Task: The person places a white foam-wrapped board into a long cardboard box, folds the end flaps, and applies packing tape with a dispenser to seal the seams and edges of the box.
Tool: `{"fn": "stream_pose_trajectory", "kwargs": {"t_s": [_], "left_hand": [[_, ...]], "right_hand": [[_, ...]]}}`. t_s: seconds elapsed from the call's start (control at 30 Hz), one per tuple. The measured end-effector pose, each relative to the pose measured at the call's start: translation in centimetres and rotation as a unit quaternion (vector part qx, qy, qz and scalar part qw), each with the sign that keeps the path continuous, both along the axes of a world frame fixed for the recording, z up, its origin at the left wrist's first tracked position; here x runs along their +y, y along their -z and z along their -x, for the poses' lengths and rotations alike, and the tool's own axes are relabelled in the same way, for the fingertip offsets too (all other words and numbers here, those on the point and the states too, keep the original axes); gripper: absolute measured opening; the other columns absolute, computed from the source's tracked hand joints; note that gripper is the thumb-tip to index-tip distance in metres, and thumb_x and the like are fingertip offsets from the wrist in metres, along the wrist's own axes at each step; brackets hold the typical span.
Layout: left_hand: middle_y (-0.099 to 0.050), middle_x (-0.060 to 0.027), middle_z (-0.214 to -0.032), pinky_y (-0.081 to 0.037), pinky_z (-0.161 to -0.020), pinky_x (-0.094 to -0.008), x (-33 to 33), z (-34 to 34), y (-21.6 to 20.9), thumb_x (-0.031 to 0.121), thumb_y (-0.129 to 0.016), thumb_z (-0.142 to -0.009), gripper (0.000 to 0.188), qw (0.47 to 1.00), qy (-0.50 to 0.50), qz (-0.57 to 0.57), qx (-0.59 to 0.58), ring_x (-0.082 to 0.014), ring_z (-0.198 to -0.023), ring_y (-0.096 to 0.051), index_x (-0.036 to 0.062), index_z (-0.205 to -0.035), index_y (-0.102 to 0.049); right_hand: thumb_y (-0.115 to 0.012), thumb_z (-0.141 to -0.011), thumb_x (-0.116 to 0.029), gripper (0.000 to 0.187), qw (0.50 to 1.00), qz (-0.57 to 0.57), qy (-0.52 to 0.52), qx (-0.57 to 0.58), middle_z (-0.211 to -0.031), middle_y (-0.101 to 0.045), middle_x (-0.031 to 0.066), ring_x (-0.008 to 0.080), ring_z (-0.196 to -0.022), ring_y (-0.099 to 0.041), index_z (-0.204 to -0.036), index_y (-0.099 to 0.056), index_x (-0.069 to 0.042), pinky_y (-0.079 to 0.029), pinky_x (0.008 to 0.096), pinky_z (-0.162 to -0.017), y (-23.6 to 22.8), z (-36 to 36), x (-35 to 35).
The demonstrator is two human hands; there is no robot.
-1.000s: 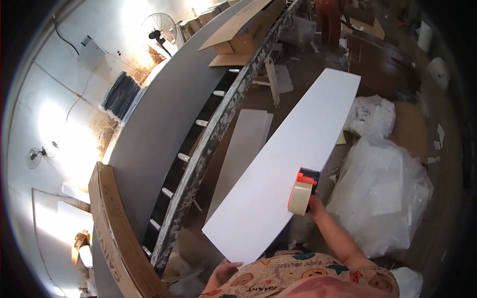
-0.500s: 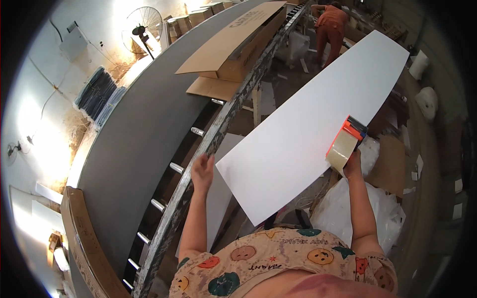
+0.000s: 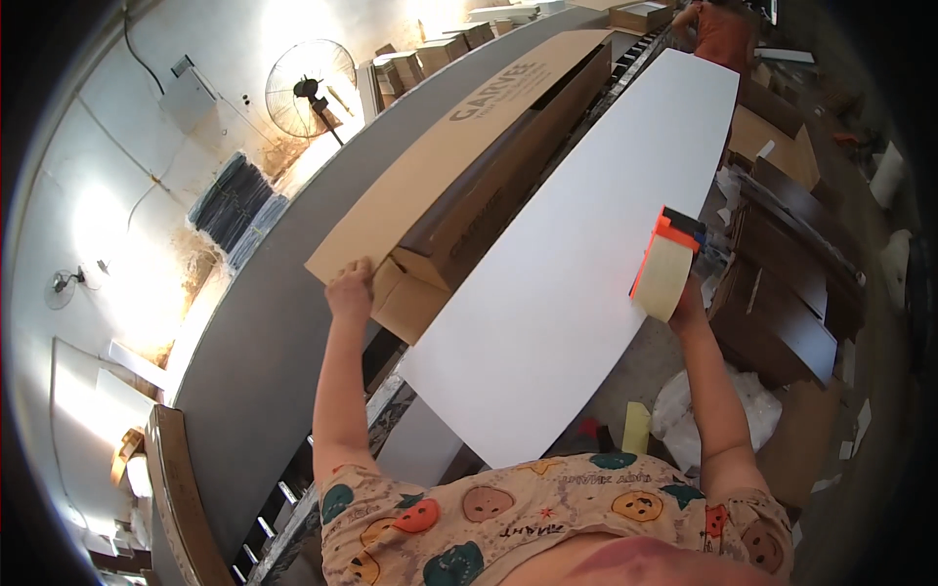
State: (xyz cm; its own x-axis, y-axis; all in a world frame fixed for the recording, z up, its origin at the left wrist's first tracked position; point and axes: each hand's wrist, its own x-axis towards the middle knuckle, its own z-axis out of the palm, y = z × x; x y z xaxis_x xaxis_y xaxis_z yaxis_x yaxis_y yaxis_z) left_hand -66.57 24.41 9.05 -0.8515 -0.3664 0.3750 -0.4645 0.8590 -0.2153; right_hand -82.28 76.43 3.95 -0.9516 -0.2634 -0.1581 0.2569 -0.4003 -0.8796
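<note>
The left hand is at the near left corner of the open flap of a long cardboard box, its fingers bent closed over the edge and gripping the cardboard. The right hand is closed around a tape dispenser with an orange and black frame and a wide roll of tape; the roll hides part of the grip, so the exact place of each finger cannot be told. The dispenser shows over the right edge of a long white board, and whether the two touch is unclear. The board slants from the near middle to the far right, just right of the box, its near end close to the person's patterned shirt. The box sits on the left, above a roller track, with a broad gray surface farther left. On the right are brown panels and, nearer, a clear plastic bag. A fan stands at the far left, and another person in rust-red clothes is at the far right.
</note>
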Motion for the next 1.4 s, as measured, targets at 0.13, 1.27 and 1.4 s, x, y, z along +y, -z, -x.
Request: {"fn": "stream_pose_trajectory", "kwargs": {"t_s": [0.13,1.27,1.4], "left_hand": [[-0.067,-0.0066,-0.094,-0.052,-0.067,-0.0401,-1.1,-1.2,-6.1,0.027,-0.063,-0.084,0.017,0.993,-0.007,-0.024,0.112,-0.0289,-0.080,-0.065,0.0177,-0.097,-0.065],[-0.066,-0.0149,-0.108,-0.048,-0.089,-0.0367,-20.0,2.5,-23.0,0.057,-0.071,-0.072,0.063,0.911,-0.386,-0.142,0.038,-0.0302,-0.103,-0.061,0.0073,-0.112,-0.064],[-0.066,-0.0194,-0.102,-0.047,-0.088,-0.0409,-17.6,2.6,-21.7,0.053,-0.068,-0.076,0.058,0.901,-0.425,-0.087,0.025,-0.0336,-0.099,-0.062,0.0042,-0.108,-0.064]], "right_hand": [[-0.056,-0.089,-0.022,0.022,0.997,0.048,-0.015,0.062,-0.085,-0.064,0.0020,0.0127,-0.072,-0.062,-0.099,-0.062,-0.004,-0.048,0.0284,-0.061,-2.5,8.0,-2.9],[-0.063,-0.087,-0.022,0.045,0.971,0.052,-0.220,-0.071,-0.126,-0.054,0.0079,0.0252,-0.116,-0.052,-0.127,-0.048,-0.006,-0.040,0.0431,-0.104,-4.3,32.2,-33.3],[-0.063,-0.088,-0.027,0.054,0.966,-0.006,-0.251,-0.063,-0.130,-0.050,0.0086,0.0263,-0.120,-0.049,-0.133,-0.042,-0.006,-0.039,0.0430,-0.105,-2.6,32.7,-34.4]]}}
